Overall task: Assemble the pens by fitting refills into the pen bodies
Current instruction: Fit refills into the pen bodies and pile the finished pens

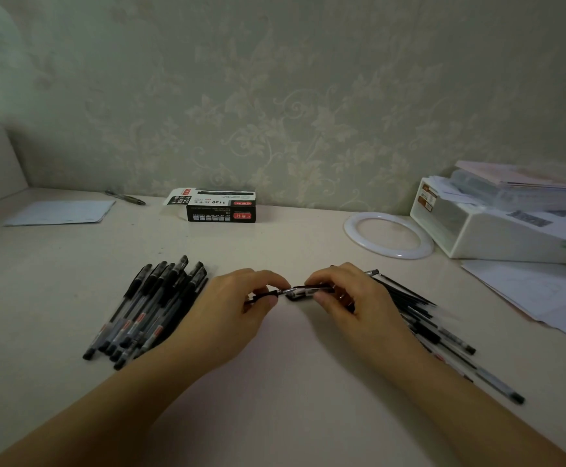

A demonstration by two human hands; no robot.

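Both hands pinch one pen (303, 291) — long axis left-right, level.

Your worktop (275, 382) is pale and smooth, butted against a patterned wall. On it, to your left: a heap of capped pens (147, 308), lying roughly parallel. To your right: a loose spread of refills and pen bodies (443, 328), fanned out. At the back, near the wall: a black-and-white pen box (219, 207), a sheet of paper (62, 213) at far left with a single pen (125, 197) just behind it. Back right: a white ring (388, 234) lying flat, beside a white storage box (504, 230); loose papers (544, 294) lie in front of that box.
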